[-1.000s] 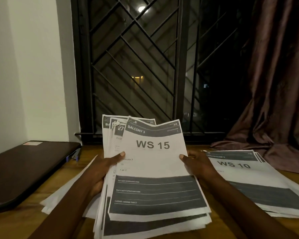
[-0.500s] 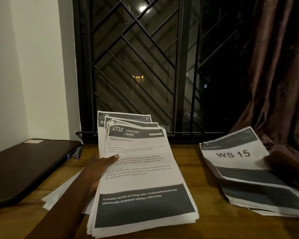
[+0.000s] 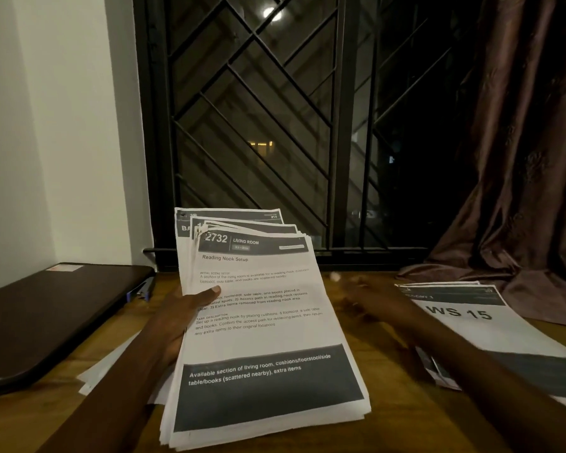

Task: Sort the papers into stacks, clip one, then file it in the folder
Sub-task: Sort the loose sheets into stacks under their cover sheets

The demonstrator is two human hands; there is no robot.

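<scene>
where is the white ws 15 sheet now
In the head view, the white WS 15 sheet tops the stack at the right of the wooden table, below the brown curtain, beside the right hand.

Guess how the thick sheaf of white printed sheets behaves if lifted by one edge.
Likely floppy: the thick sheaf of white printed sheets is loose paper, propped by the left hand. Probably slides apart: its top edges fan unevenly, no clip visible. Fairly heavy for paper, judging by its many layers.
</scene>
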